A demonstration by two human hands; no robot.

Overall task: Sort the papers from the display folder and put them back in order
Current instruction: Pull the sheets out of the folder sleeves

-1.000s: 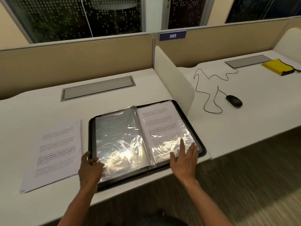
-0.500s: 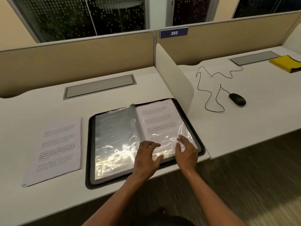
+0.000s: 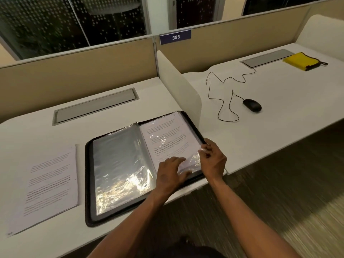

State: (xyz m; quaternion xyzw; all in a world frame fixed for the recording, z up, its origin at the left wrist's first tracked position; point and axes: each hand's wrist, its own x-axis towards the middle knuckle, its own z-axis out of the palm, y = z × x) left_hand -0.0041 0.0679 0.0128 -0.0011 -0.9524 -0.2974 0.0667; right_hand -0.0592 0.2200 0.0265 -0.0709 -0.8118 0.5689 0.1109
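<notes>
The right hand (image 3: pixel 214 159) pinches the outer edge of the clear sleeve over the printed page (image 3: pixel 169 142), thumb and fingertips closed on the plastic near the folder's right border. The left hand (image 3: pixel 171 174) lies just beside it, toward the folder's spine, fingers spread and pressing flat on the lower part of the same page; it grasps nothing. Both forearms reach in from the near edge of the counter (image 3: pixel 130 101).

Under the hands lies the display folder (image 3: pixel 89 183), open flat, black-rimmed, its near edge close to the counter's front. The half beneath the hands holds the printed page inside its sleeve. The half to the left of the left hand shows an empty-looking sleeve (image 3: pixel 121 164) with strong glare across its lower part.

Further left of the left hand, apart from the folder, a stack of loose papers (image 3: pixel 50 187) lies flat on the counter, text side up.

Beyond the hands a grey cable hatch (image 3: pixel 95 106) is set into the counter. To the right of the right hand stands a white divider (image 3: pixel 178 88); past it, on the neighbouring counter, are a black mouse (image 3: pixel 252 105) with its looping cord (image 3: pixel 221 101), and far off a yellow pouch (image 3: pixel 301 61).
</notes>
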